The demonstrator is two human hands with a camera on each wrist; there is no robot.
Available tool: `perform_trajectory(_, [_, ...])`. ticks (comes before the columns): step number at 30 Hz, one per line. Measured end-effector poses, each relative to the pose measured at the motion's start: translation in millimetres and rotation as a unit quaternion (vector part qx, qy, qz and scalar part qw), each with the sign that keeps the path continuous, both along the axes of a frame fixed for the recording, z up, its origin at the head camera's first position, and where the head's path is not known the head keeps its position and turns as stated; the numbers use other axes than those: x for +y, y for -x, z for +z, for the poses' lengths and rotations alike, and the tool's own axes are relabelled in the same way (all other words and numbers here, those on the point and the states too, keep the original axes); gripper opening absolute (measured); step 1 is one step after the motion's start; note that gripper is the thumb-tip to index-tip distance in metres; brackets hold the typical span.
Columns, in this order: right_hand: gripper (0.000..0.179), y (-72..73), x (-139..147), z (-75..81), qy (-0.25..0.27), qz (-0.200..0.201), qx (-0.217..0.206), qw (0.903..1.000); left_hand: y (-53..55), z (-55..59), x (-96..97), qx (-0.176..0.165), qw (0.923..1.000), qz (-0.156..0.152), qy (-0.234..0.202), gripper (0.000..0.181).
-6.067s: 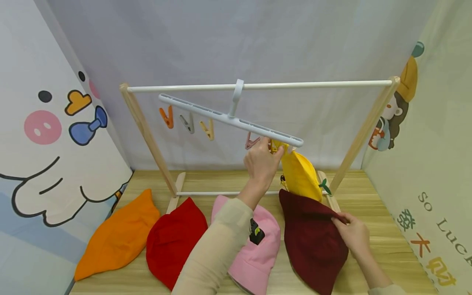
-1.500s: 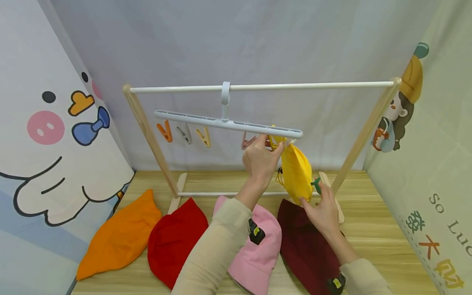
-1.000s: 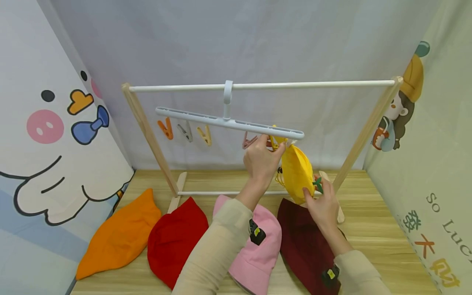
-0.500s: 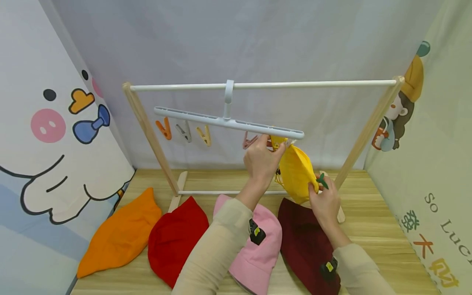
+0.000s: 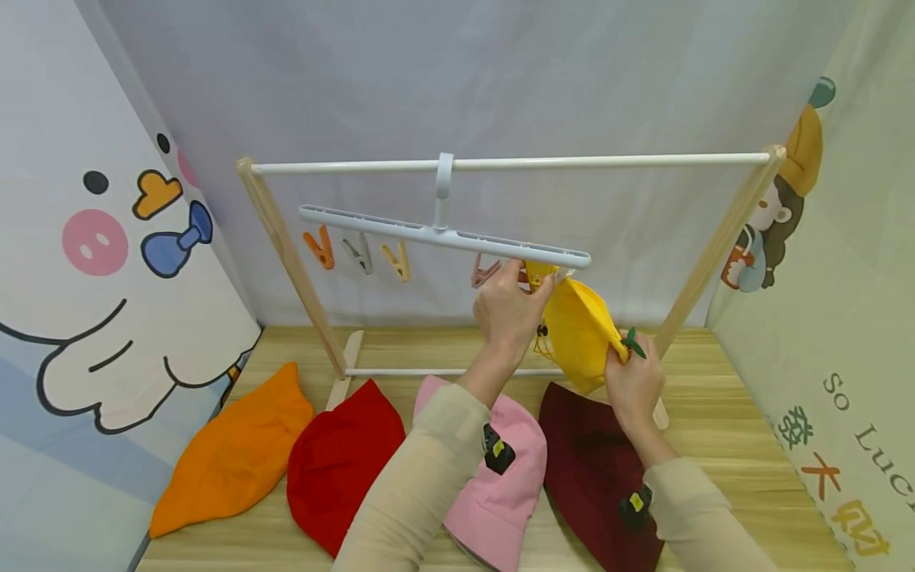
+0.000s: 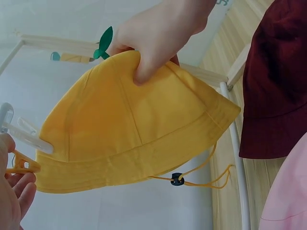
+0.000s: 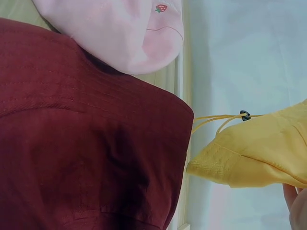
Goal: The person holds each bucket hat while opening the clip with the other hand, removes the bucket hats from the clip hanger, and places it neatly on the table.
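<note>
In the head view, a yellow bucket hat (image 5: 575, 334) hangs at the right end of the pale blue hanger (image 5: 400, 226). My left hand (image 5: 509, 308) is under that end, pinching a yellow clothespin (image 6: 23, 165) whose tip meets the hat's edge in the left wrist view. A white prong (image 6: 36, 140) lies across the hat beside it. My right hand (image 5: 635, 381) grips the crown by its green sprout (image 5: 633, 343), thumb on the near side, other fingers mostly hidden behind. From the brim dangles a yellow cord with a black toggle (image 6: 177, 179).
Orange (image 5: 232, 457), red (image 5: 343, 469), pink (image 5: 500, 492) and maroon hats (image 5: 593, 469) lie along the wooden table. Orange (image 5: 320, 248), grey (image 5: 357, 254), cream (image 5: 395, 262) and pink clothespins (image 5: 484, 272) hang from the hanger. A white rod (image 5: 608, 162) on wooden posts carries it.
Earlier my right hand was at the maroon hat; it moved up to the yellow hat's crown and, lately, drew it slightly right and up. The left hand stayed; the hanger tilts less.
</note>
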State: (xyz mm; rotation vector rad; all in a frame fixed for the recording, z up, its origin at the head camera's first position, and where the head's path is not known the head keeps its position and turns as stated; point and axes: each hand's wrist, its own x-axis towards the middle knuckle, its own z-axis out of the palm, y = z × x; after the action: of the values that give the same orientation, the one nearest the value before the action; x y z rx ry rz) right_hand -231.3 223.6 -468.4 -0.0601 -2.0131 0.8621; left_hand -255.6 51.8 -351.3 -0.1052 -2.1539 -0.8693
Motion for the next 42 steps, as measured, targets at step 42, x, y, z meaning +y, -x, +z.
perform_trajectory(42, [0.015,-25.4,17.6,11.8,-0.09,0.056,0.036,0.9938,0.4,-2.2,2.0,-0.014,0.9997,-0.015,-0.016,0.025])
